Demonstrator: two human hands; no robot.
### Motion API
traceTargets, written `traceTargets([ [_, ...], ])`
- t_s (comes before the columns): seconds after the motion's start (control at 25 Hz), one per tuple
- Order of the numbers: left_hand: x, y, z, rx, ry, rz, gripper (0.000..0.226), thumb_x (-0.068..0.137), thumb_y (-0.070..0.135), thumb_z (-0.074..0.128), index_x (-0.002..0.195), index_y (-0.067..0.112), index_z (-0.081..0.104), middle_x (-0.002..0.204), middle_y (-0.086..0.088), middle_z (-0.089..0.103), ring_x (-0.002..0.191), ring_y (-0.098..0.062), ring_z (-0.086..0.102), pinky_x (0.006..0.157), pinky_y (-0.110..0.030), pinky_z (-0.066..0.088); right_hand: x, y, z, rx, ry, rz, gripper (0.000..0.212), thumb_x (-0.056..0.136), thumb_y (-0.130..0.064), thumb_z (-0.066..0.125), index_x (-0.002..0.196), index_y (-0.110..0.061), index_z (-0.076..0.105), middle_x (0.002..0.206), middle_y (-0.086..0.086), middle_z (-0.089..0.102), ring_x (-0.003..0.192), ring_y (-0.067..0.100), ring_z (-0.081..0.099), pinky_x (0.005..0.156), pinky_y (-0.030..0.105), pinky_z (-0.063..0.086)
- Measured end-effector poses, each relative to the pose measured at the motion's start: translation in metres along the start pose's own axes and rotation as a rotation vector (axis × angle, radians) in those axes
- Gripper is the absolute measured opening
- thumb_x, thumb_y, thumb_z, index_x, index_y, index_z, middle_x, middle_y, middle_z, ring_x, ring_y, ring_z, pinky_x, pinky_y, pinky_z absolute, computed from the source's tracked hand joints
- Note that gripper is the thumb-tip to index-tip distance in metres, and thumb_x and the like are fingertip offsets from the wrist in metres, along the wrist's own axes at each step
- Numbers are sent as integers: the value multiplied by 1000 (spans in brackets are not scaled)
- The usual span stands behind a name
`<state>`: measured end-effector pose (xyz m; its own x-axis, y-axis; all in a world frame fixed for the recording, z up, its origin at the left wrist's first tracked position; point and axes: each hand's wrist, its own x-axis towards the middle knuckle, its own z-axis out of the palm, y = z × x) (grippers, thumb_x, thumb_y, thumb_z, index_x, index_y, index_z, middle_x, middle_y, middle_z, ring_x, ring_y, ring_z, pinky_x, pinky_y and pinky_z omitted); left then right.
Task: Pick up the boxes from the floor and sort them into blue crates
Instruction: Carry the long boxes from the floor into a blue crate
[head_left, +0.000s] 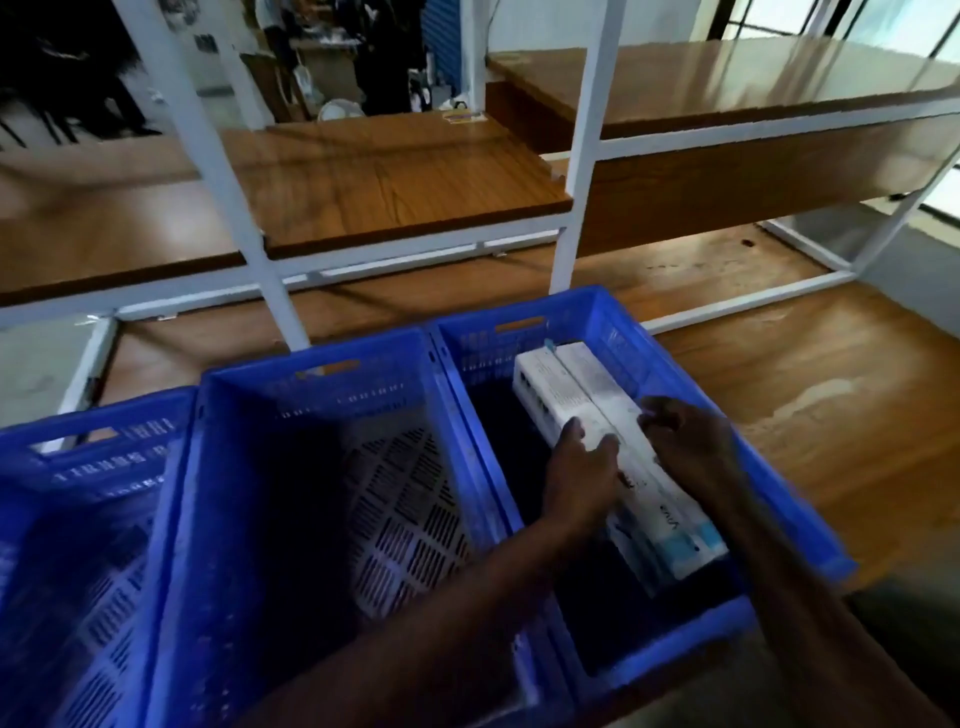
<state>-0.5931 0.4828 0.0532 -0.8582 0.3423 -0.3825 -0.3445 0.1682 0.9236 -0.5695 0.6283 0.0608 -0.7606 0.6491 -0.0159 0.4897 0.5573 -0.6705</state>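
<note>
We see the white boxes (597, 395) lying inside the right crate (545, 306), packed lengthwise against its right wall and reaching nearly to its far wall. The left hand (582, 467) grips their left edge and the right hand (685, 441) curls over their right edge, squeezed against that wall. The left half of the right crate stays open and dark. The middle crate (311, 364) touches the right crate's left rim. Bare wooden floor (831, 389) lies right of the right crate, and a white rack (582, 156) stands just beyond it.
</note>
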Motion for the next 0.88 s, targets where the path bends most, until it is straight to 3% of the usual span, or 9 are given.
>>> traceTargets([
  [0.08,-35,14,-42,-52,3,195,40,106,29,60,145,21,61,141,6,67,127,-11,64,107,-29,52,-22,-44,-3,319,-82,-24,20,99,-15,66,116,-17,77,111,7,79,90,24,74,74,33,58],
  [0.2,-91,6,-129,-57,121,436,23,105,25,62,126,20,72,120,3,76,107,-12,70,96,-36,57,-84,-125,18,685,-331,-119,15,102,-6,60,100,-9,74,101,7,80,90,21,77,74,22,62],
  [0.32,-152,-20,-220,-128,250,520,21,104,15,62,122,15,73,119,-6,79,106,-27,74,95,-45,59,-169,-199,68,694,-465,-302,16,103,-4,58,101,-5,74,100,11,80,92,26,78,80,33,66],
  [0.44,-245,-63,-324,-226,454,505,20,101,16,60,114,23,74,111,1,78,98,-19,71,88,-33,56,-293,-265,131,666,-647,-465,14,100,-6,63,99,-4,77,101,15,81,92,32,79,86,45,64],
  [0.56,-348,-121,-412,-336,690,439,13,97,19,61,104,18,73,100,-7,76,88,-19,67,77,-30,54,-415,-298,187,520,-813,-635,14,98,-7,68,96,-14,80,94,4,82,87,20,77,92,48,62],
  [0.64,-428,-171,-464,-407,889,370,13,102,10,61,100,12,74,96,-11,76,84,-21,68,72,-27,55,-505,-314,227,430,-945,-729,15,96,-15,72,90,-25,80,90,-4,82,89,18,77,93,51,61],
  [0.72,-502,-210,-502,-481,1079,309,19,105,6,56,102,4,75,93,-12,77,82,-22,70,71,-30,55,-594,-332,256,391,-1125,-786,11,88,-33,74,90,-25,81,90,-3,82,93,26,78,92,58,60],
  [0.8,-574,-250,-533,-570,1288,272,20,106,7,54,102,2,73,89,-10,78,81,-22,72,74,-36,55,-689,-346,281,349,-1263,-906,22,84,-41,71,94,-24,82,90,-4,82,90,24,78,87,58,61],
  [0.88,-639,-284,-555,-647,1500,213,20,106,10,54,100,3,72,88,-8,80,80,-24,76,75,-39,58,-776,-351,300,296,-1406,-1047,10,92,-25,74,98,-24,82,90,-10,81,88,11,78,85,49,64],
])
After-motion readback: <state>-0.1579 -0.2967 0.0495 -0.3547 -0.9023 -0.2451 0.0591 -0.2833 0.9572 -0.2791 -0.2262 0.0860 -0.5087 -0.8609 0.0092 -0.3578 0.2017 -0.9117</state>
